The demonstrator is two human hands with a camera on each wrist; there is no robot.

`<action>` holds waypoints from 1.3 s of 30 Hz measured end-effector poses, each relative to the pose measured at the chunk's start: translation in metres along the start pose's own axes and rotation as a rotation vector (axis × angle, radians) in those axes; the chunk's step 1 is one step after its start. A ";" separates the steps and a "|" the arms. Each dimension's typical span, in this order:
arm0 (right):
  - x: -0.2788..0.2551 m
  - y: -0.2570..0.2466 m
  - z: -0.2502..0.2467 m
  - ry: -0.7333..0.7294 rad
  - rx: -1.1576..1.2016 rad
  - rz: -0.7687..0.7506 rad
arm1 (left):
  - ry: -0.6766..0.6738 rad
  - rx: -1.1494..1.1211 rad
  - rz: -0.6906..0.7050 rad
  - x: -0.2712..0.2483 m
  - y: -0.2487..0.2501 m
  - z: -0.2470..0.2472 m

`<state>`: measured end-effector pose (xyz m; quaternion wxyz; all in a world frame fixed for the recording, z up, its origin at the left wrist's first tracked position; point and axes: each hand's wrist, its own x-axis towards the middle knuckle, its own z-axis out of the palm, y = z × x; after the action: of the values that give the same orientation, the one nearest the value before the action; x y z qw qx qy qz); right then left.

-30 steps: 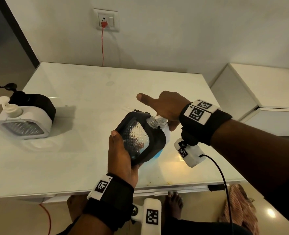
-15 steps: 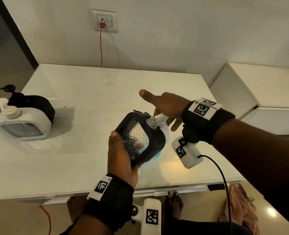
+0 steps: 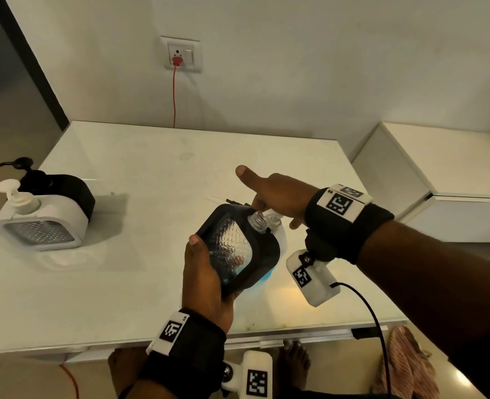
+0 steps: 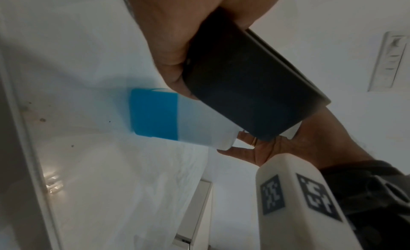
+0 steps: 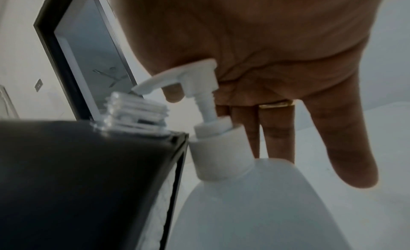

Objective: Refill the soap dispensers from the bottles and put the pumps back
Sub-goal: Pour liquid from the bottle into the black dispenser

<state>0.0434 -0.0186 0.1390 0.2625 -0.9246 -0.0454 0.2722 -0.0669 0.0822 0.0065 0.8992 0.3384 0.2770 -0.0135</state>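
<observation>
My left hand [image 3: 206,272] grips a black soap dispenser [image 3: 238,249] with a clear textured face and holds it tilted above the table. Its pump is off and the threaded neck [image 5: 135,113] is open. Right beside that neck stands a white refill bottle [image 5: 255,201] with blue liquid in its lower part [image 4: 155,113]. The nozzle of its white pump head [image 5: 188,75] points at the neck. Over the pump head lies my right hand [image 3: 278,194], palm on top, thumb out and fingers straight.
At the table's left edge a white dispenser [image 3: 36,223] and a black one [image 3: 62,191] stand with pumps fitted. A loose black pump [image 3: 235,201] lies behind the held dispenser. A white cabinet [image 3: 439,174] is to the right, and the table's front edge [image 3: 295,332] is close below my hands.
My right hand has lifted slightly over the pump head and its fingers have straightened. The left hand and the black dispenser have stayed put.
</observation>
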 end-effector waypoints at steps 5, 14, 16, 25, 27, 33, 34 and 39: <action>0.002 -0.001 0.004 0.004 -0.020 0.024 | 0.010 0.009 0.008 0.002 0.001 0.000; 0.011 0.003 0.011 -0.012 0.042 0.072 | 0.032 0.009 0.032 -0.001 0.002 0.002; 0.012 0.007 0.013 0.035 0.081 0.100 | 0.038 0.011 0.030 -0.001 0.001 0.001; 0.007 -0.003 0.006 -0.087 0.033 0.054 | 0.015 0.010 0.023 -0.001 0.004 -0.001; 0.007 -0.003 0.006 -0.091 0.012 0.060 | 0.015 0.005 0.018 -0.001 0.004 0.000; 0.014 0.003 0.010 -0.017 -0.042 0.044 | 0.012 -0.011 0.028 0.000 0.002 0.001; 0.014 0.003 0.010 -0.021 -0.059 0.036 | 0.015 -0.011 0.032 0.000 0.002 0.000; 0.013 0.002 0.008 -0.047 -0.025 0.045 | 0.026 0.012 0.034 0.001 0.003 -0.001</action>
<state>0.0499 -0.0137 0.1260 0.2437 -0.9219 -0.0340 0.2993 -0.0660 0.0852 0.0077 0.8936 0.3486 0.2826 0.0047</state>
